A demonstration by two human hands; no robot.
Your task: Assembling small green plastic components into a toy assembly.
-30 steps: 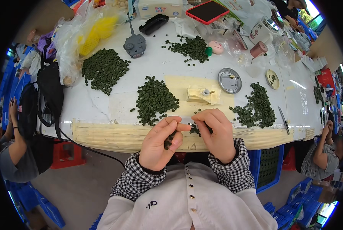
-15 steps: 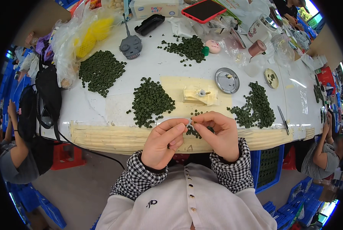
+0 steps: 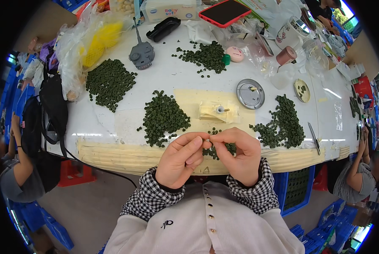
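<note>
My left hand [image 3: 177, 161] and my right hand [image 3: 243, 155] meet at the table's near edge, thumb and forefinger of each pinched together. Their fingertips touch or nearly touch; whatever lies between them is too small to make out. Small dark green round pieces [image 3: 217, 151] are scattered just behind and between the hands. A block wrapped in cream tape [image 3: 215, 111], with a short peg on it, stands beyond my fingertips. To its left is a heap of green pieces [image 3: 164, 118], and on the right lies another heap [image 3: 289, 122].
More green heaps [image 3: 110, 84] lie at the left and far middle. Around them are a grey toy tank turret [image 3: 142, 56], a round metal lid [image 3: 243, 99], a small dish [image 3: 302, 93], a slim metal tool [image 3: 314, 139], a thread spool [image 3: 286, 56] and a red-cased phone [image 3: 224, 12].
My right hand has shifted slightly left, bringing its fingertips against those of the left hand. The view has moved a little; the things on the table look unchanged.
</note>
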